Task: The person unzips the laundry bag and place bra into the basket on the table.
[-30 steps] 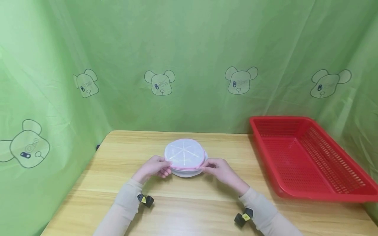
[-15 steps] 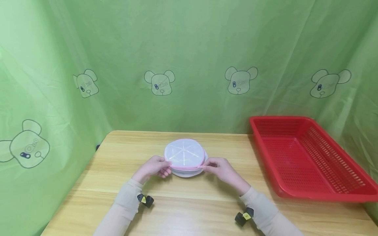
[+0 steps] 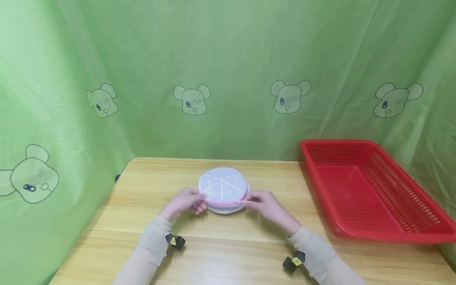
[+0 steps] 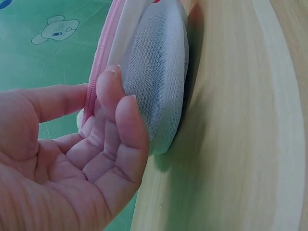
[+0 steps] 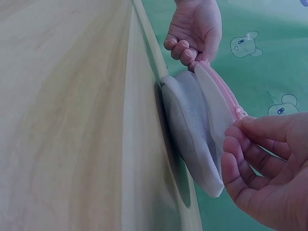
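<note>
A round white mesh laundry bag (image 3: pixel 221 184) sits on the wooden table, its flat top marked with pale lines that meet in the middle. Pink zipper (image 5: pixel 220 85) tape runs round its upper edge. On the near left, my left hand (image 3: pixel 186 200) pinches that edge between thumb and fingers, as the left wrist view shows with the zipper teeth (image 4: pixel 98 67) beside the fingertips. My right hand (image 3: pixel 265 204) pinches the pink zipper pull (image 5: pixel 240 113) at the near right edge. Below the rim, the soft grey-white mesh side (image 4: pixel 161 72) bulges out over the tabletop.
To the right stands a large red plastic basket (image 3: pixel 322 198) with slotted walls. Green curtains (image 3: pixel 235 47) with bear-head prints hang behind and at both sides of the wooden table (image 3: pixel 221 253). Each wrist wears a small black camera.
</note>
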`<action>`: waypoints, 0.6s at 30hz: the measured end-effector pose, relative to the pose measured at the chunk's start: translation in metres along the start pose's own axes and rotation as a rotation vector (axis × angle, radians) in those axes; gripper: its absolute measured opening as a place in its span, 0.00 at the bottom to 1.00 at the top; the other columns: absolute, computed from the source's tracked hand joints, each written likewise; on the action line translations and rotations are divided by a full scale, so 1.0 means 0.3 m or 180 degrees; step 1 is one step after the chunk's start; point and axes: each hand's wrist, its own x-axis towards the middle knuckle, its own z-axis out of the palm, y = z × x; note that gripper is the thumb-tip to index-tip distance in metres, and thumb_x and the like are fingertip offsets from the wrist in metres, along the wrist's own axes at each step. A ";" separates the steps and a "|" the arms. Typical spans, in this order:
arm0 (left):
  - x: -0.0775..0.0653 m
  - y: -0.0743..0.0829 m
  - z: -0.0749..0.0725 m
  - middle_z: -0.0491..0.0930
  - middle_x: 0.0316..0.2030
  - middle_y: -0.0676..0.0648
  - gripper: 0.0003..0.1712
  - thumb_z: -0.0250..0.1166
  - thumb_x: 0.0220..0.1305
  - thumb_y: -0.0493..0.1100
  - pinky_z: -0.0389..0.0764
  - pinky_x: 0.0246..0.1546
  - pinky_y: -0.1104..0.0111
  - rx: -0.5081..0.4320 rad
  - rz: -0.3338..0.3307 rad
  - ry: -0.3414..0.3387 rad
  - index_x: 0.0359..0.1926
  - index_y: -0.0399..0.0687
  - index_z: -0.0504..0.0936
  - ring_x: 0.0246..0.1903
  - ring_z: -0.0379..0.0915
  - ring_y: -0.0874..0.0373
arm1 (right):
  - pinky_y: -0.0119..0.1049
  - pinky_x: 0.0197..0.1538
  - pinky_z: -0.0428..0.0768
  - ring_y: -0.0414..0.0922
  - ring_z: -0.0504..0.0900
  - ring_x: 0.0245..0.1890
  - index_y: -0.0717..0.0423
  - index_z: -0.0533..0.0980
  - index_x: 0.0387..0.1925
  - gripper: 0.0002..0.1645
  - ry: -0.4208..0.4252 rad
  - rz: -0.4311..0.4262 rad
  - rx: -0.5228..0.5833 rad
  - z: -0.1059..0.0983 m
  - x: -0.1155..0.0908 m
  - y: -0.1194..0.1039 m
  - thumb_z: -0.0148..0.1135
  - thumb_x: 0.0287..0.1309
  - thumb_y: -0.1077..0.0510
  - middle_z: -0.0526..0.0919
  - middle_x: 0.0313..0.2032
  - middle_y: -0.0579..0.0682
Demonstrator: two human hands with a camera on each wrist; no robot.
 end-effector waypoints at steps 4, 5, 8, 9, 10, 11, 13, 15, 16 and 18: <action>-0.001 0.001 -0.002 0.82 0.25 0.49 0.16 0.57 0.69 0.44 0.82 0.29 0.73 0.0010 -0.0018 0.0005 0.43 0.33 0.80 0.23 0.77 0.63 | 0.43 0.38 0.82 0.54 0.81 0.35 0.55 0.83 0.36 0.07 -0.0031 -0.0036 0.0027 0.009 0.000 0.000 0.64 0.60 0.56 0.85 0.35 0.58; -0.001 0.001 -0.002 0.82 0.25 0.49 0.16 0.57 0.69 0.44 0.82 0.29 0.73 0.0016 -0.0023 0.0012 0.43 0.33 0.80 0.23 0.77 0.62 | 0.43 0.38 0.82 0.53 0.81 0.35 0.55 0.83 0.35 0.07 -0.0038 -0.0052 0.0023 0.011 0.001 0.000 0.64 0.60 0.56 0.85 0.35 0.58; -0.003 0.002 -0.001 0.83 0.25 0.48 0.17 0.57 0.69 0.46 0.83 0.29 0.73 0.0055 -0.0043 0.0024 0.41 0.33 0.80 0.23 0.77 0.62 | 0.44 0.37 0.83 0.53 0.81 0.34 0.55 0.83 0.35 0.07 -0.0070 -0.0066 0.0023 0.020 0.000 0.000 0.64 0.60 0.56 0.85 0.35 0.58; -0.003 0.002 0.000 0.83 0.25 0.48 0.18 0.57 0.69 0.47 0.83 0.29 0.73 0.0071 -0.0046 0.0019 0.41 0.34 0.80 0.23 0.77 0.62 | 0.43 0.37 0.83 0.53 0.81 0.34 0.55 0.83 0.35 0.07 -0.0076 -0.0069 0.0021 0.023 0.000 0.000 0.64 0.60 0.56 0.85 0.35 0.58; -0.004 0.002 0.000 0.83 0.25 0.48 0.19 0.57 0.69 0.48 0.83 0.29 0.72 0.0089 -0.0049 0.0008 0.40 0.34 0.81 0.23 0.77 0.62 | 0.43 0.38 0.82 0.52 0.81 0.34 0.54 0.83 0.35 0.06 -0.0081 -0.0069 0.0013 0.025 0.000 0.000 0.64 0.60 0.56 0.86 0.35 0.57; -0.005 0.002 0.001 0.83 0.25 0.48 0.19 0.58 0.69 0.49 0.83 0.29 0.72 0.0103 -0.0052 -0.0003 0.40 0.34 0.81 0.23 0.77 0.62 | 0.42 0.38 0.82 0.52 0.81 0.35 0.54 0.83 0.35 0.06 -0.0083 -0.0070 0.0013 0.028 0.000 0.000 0.64 0.60 0.56 0.86 0.35 0.57; -0.006 0.003 0.003 0.83 0.25 0.48 0.21 0.58 0.69 0.50 0.83 0.29 0.72 0.0138 -0.0043 -0.0042 0.39 0.33 0.81 0.23 0.78 0.62 | 0.39 0.38 0.82 0.52 0.81 0.35 0.54 0.83 0.34 0.06 -0.0085 -0.0054 0.0011 0.034 -0.001 -0.001 0.64 0.60 0.56 0.86 0.35 0.57; -0.007 0.003 0.004 0.83 0.26 0.48 0.22 0.58 0.69 0.52 0.84 0.29 0.71 0.0170 -0.0029 -0.0084 0.40 0.33 0.81 0.23 0.78 0.62 | 0.36 0.39 0.82 0.51 0.82 0.35 0.54 0.83 0.34 0.06 -0.0072 -0.0052 -0.0013 0.040 -0.001 -0.003 0.64 0.59 0.56 0.86 0.35 0.55; -0.007 0.004 0.006 0.83 0.26 0.48 0.22 0.58 0.69 0.52 0.84 0.29 0.71 0.0181 -0.0026 -0.0099 0.40 0.33 0.81 0.23 0.78 0.62 | 0.34 0.39 0.81 0.50 0.82 0.35 0.54 0.83 0.35 0.06 -0.0070 -0.0045 -0.0026 0.044 -0.002 -0.005 0.64 0.59 0.56 0.86 0.34 0.54; -0.005 0.002 0.007 0.83 0.26 0.48 0.23 0.58 0.69 0.52 0.84 0.30 0.71 0.0203 -0.0014 -0.0131 0.40 0.33 0.80 0.23 0.78 0.62 | 0.33 0.39 0.81 0.48 0.81 0.35 0.54 0.83 0.35 0.07 -0.0068 -0.0040 -0.0052 0.049 -0.003 -0.008 0.65 0.59 0.56 0.86 0.34 0.52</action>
